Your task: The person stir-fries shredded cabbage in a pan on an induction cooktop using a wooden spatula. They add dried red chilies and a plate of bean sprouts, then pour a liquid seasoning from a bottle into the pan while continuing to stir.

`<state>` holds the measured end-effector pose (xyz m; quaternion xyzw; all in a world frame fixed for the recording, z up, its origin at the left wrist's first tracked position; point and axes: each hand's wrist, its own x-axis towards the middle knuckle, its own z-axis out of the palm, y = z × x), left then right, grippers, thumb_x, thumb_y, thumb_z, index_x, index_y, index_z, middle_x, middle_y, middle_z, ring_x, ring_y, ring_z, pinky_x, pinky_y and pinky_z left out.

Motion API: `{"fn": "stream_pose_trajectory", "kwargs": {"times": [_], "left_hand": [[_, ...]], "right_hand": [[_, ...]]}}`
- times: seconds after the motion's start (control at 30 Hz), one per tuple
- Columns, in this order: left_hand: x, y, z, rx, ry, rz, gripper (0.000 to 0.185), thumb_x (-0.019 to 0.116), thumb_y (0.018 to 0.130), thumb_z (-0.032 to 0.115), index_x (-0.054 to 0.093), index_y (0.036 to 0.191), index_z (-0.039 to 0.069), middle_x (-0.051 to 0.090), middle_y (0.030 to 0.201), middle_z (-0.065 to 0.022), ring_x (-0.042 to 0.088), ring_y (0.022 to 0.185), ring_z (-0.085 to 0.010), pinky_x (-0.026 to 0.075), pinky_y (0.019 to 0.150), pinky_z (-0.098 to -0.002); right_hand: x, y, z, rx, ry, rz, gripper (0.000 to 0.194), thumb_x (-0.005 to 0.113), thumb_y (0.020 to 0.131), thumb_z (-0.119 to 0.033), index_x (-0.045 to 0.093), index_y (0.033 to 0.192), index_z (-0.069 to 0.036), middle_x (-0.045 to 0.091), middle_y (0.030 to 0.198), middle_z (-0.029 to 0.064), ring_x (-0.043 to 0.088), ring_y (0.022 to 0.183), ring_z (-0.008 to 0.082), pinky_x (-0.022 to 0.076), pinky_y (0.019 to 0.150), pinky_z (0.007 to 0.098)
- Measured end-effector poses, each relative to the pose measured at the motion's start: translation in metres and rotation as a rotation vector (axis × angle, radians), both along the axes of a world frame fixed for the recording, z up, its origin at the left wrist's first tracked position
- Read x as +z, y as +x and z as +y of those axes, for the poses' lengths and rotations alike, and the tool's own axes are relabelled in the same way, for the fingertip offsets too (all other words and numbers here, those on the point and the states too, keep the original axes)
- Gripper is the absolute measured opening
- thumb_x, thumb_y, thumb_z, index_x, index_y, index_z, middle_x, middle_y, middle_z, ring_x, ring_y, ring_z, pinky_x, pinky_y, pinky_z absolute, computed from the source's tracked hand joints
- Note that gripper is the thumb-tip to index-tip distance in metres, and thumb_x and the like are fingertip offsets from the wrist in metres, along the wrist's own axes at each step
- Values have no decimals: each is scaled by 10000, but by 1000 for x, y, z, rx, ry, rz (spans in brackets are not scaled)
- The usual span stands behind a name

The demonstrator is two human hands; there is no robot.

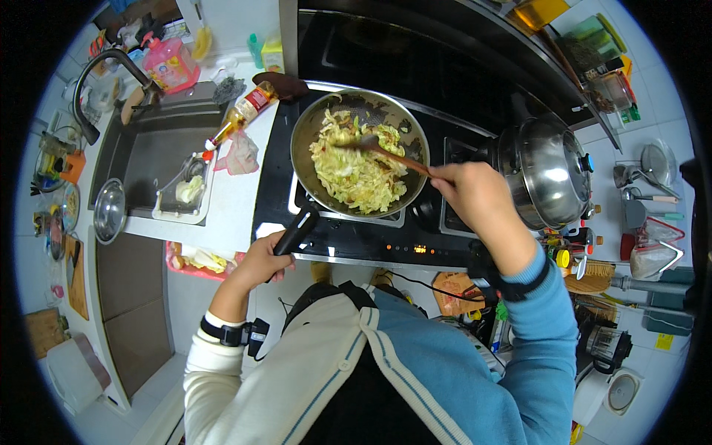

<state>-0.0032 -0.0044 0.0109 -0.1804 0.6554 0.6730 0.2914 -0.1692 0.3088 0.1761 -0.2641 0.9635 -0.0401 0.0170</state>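
A metal frying pan (298,146) sits on the black glass stove (345,245), with chopped cabbage (356,183) spread inside. My left hand (258,261) is closed around the pan's black handle (297,229), which points towards me. Coming from the right, my right hand (473,192) grips a brown wooden spatula (403,160). The spatula's far end is blurred and lies in the cabbage near the pan's middle; its exact shape cannot be told.
A lidded steel pot (548,172) stands right of the pan. On the left counter a sauce bottle (245,111) lies on its side near a crumpled plastic bag (240,154). The sink (158,150) has a steel bowl (110,211) at its corner.
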Motion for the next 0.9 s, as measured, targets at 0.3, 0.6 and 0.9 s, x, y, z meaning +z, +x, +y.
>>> {"fn": "stream_pose_trajectory", "kwargs": {"times": [0.3, 0.6, 0.9], "left_hand": [[0, -1, 0, 0, 1, 5, 399, 592, 839, 3, 573, 1234, 50, 648, 724, -25, 534, 451, -74, 411, 414, -204], [-1, -1, 0, 1, 11, -7, 384, 596, 838, 6, 577, 1219, 46, 643, 721, -24, 536, 455, -74, 422, 420, -208], [-3, -1, -1, 0, 22, 0, 450, 596, 825, 0, 565, 1272, 43, 640, 719, -17, 536, 463, -72, 405, 419, -201]], "right_hand": [[102, 71, 59, 24, 138, -57, 211, 771, 776, -155, 769, 985, -121, 670, 739, 143, 647, 676, 330, 516, 616, 406], [31, 35, 24, 0, 97, -17, 186, 726, 832, -230, 762, 985, -130, 682, 758, 147, 656, 690, 342, 530, 639, 424], [57, -44, 26, -311, 136, -231, 205, 556, 955, -151, 684, 991, 5, 676, 649, 114, 663, 550, 196, 511, 549, 323]]}}
